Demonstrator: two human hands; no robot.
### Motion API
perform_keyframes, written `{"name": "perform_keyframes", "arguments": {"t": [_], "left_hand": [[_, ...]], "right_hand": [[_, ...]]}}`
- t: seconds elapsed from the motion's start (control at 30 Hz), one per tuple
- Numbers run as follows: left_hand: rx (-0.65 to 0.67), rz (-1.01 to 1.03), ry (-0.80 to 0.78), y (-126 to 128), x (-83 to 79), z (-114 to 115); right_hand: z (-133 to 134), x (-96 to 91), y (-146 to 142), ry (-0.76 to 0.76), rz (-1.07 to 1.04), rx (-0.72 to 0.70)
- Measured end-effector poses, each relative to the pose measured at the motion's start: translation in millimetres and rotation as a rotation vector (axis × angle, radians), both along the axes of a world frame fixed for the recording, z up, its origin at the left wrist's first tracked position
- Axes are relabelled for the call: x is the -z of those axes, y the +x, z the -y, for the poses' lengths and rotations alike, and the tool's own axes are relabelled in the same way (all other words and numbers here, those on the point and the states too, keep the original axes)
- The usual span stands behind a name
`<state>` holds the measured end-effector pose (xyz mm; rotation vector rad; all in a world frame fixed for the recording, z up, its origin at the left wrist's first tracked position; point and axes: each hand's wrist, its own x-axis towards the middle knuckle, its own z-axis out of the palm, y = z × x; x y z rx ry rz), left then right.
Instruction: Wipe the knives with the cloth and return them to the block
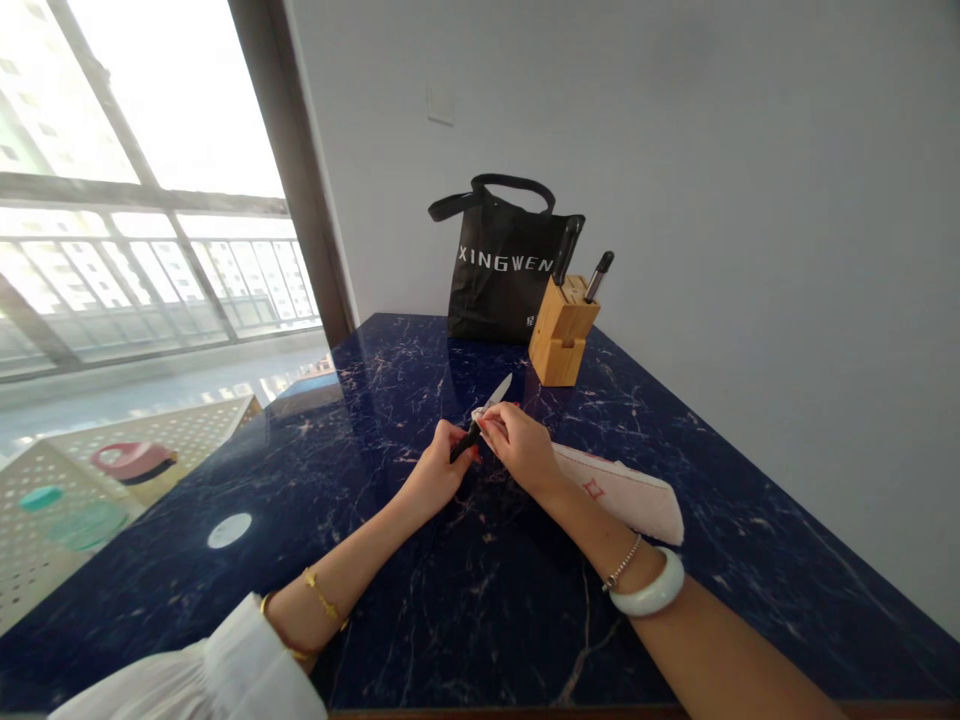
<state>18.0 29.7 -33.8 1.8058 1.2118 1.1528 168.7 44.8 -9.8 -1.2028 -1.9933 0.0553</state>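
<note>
A small knife (498, 391) with a black handle is held above the table, its blade pointing up and away to the right. My left hand (442, 465) is closed around the handle. At the base of the blade, my right hand (517, 440) pinches a small white bit of cloth or tissue (478, 413) against the knife. Whether this bit is part of the towel I cannot tell. A folded pale pink towel (622, 492) with a red star-like mark lies on the table, partly hidden by my right forearm.
A wooden knife block (561, 335) with black-handled tools stands at the back of the dark blue marbled table (480, 620). Behind it is a black bag (495, 295). A white round disc (229, 531) lies at left, near a perforated cream basket (217, 415) holding bottles.
</note>
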Motion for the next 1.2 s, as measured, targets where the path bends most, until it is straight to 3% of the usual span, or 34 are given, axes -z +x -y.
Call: {"name": "perform_keyframes", "arguments": {"t": [0.2,0.47,0.57,0.8,0.97,1.13,1.2], "left_hand": [[0.053,-0.094,0.027,-0.2,-1.3,4.9],[0.111,-0.107,-0.005,1.4,-8.8,7.9],[0.080,-0.089,-0.010,1.6,-9.4,8.8],[-0.088,-0.089,-0.012,-1.0,-7.8,0.8],[-0.180,-0.096,0.115,-1.9,-5.1,-4.7],[-0.086,-0.087,0.110,-0.1,-3.4,-0.2],[-0.077,-0.053,0.108,-0.4,-2.7,0.2]], "right_hand": [[-5.4,-4.1,8.4,0.001,-0.041,0.181],[-28.4,0.2,36.3,-0.084,-0.417,0.404],[-28.7,1.1,34.5,-0.074,-0.464,0.367],[-14.1,-5.8,19.2,0.011,-0.347,0.302],[-8.9,-6.3,14.3,0.043,-0.293,0.209],[-1.9,-3.0,0.0,-0.003,-0.169,-0.019],[-0.3,-2.8,-3.4,-0.013,-0.138,-0.032]]}}
